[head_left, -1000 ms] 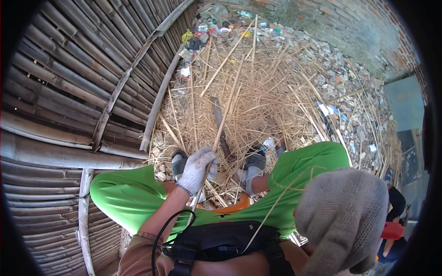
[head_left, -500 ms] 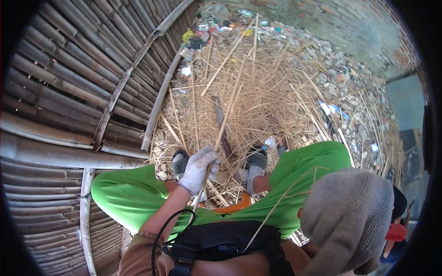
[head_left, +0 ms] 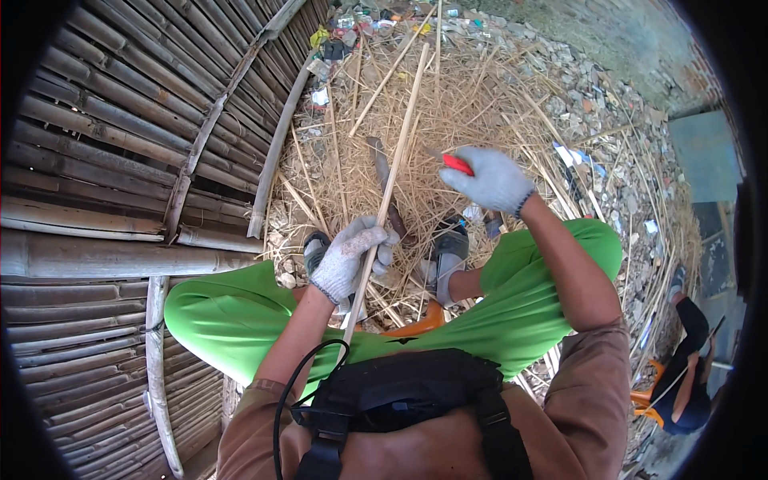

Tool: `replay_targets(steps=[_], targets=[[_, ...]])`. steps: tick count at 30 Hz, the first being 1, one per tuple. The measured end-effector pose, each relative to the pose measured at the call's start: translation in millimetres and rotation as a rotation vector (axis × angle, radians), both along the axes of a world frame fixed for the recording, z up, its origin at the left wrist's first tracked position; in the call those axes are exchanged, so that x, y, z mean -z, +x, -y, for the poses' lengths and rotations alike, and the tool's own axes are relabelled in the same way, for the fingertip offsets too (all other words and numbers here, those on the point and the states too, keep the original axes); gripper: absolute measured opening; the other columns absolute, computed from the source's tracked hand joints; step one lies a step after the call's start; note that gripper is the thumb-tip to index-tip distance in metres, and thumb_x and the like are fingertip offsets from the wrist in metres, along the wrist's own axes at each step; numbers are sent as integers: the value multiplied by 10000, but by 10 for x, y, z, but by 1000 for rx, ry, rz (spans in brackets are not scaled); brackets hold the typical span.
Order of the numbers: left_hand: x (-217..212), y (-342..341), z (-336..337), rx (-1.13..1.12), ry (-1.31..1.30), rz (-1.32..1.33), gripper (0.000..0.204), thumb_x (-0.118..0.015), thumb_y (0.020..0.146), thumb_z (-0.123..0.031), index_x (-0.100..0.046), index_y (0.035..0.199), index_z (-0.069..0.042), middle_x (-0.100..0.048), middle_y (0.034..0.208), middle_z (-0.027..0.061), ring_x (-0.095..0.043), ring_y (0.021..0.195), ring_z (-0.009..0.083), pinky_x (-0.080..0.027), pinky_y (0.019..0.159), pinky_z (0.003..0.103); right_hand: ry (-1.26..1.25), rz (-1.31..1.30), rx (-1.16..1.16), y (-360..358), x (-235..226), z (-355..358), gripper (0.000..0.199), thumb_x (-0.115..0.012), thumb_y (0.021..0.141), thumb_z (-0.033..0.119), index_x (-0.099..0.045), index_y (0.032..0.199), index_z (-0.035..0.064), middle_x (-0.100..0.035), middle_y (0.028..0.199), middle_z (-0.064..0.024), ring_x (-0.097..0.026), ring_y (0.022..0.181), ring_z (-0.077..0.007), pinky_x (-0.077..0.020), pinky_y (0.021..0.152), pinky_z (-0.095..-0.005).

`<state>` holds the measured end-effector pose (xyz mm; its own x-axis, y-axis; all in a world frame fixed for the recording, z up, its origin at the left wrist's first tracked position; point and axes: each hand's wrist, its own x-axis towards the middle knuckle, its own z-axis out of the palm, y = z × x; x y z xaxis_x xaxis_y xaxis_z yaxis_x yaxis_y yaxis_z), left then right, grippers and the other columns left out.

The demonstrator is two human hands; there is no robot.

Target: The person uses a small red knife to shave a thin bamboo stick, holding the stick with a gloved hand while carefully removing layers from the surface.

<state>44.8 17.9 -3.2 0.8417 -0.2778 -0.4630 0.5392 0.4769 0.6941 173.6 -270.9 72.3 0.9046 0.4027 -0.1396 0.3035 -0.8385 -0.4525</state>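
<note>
My left hand (head_left: 352,254), in a whitish knitted glove, is closed round a long pale bamboo strip (head_left: 402,124). The strip slants from beside my waist up and away over the straw. To its right, my gloved right hand (head_left: 494,178) is raised above the straw, apart from the strip. Its fingers are wrapped round a red-handled knife (head_left: 458,165), whose thin blade points left and is hard to make out. Beneath the strip a long dark flat tool (head_left: 379,160) lies in the straw, between my feet and the far litter.
Straw-like shavings (head_left: 460,104) and loose strips cover the ground ahead. A bamboo wall (head_left: 120,120) stands on the left, a brick wall (head_left: 592,40) behind. Rubble and litter (head_left: 632,184) lie right. At far right another person (head_left: 692,392) sits on an orange chair (head_left: 644,396).
My right hand has swung from close in at the lower right to out over the straw, with the red-handled knife. The left hand has moved slightly right and up; more of the strip's pale face shows.
</note>
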Motion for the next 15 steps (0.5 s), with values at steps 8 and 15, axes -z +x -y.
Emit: replay_targets(steps=[8, 15], targets=[[-61, -48, -30, 28, 39, 55, 319, -699, 1052, -141, -515, 1285, -26, -726, 1023, 124, -659, 708, 150, -548, 594, 298, -24, 74, -48, -340, 94, -335, 437, -636, 1001, 503, -744, 988, 80, -772, 950, -210, -761, 918, -425, -601, 841, -553], [-135, -91, 79, 72, 87, 64, 304, -676, 1070, -134, -551, 1311, 2, -725, 995, 120, -639, 653, 133, -510, 553, 267, -101, 98, -145, -558, 601, -615, 376, -656, 956, 444, -780, 836, 110, -762, 809, -185, -766, 785, -404, -620, 728, -543]])
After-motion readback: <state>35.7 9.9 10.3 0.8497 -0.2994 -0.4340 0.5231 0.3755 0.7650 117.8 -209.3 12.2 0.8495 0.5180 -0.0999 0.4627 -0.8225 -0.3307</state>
